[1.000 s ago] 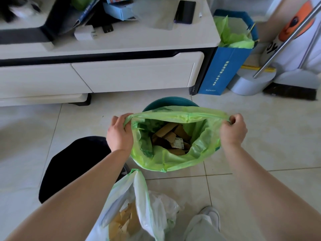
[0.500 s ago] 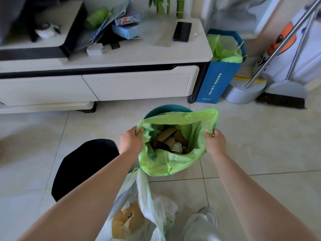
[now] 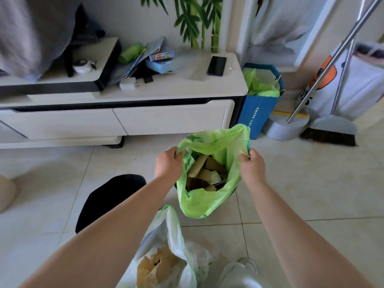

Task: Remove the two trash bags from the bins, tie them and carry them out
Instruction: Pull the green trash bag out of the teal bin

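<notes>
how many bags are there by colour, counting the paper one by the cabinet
green trash bag, gripped by left hand and right hand: 1
white trash bag: 1
blue paper bag: 1
total: 3

My left hand [image 3: 169, 164] and right hand [image 3: 252, 166] have drawn closer together, narrowing the green bag [image 3: 199, 202] mouth, and the bag now covers nearly all of the teal bin.

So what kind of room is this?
Most likely a living room at home. There's a low white TV cabinet with a phone on top, a tiled floor, and a broom leaning in the corner.
</notes>
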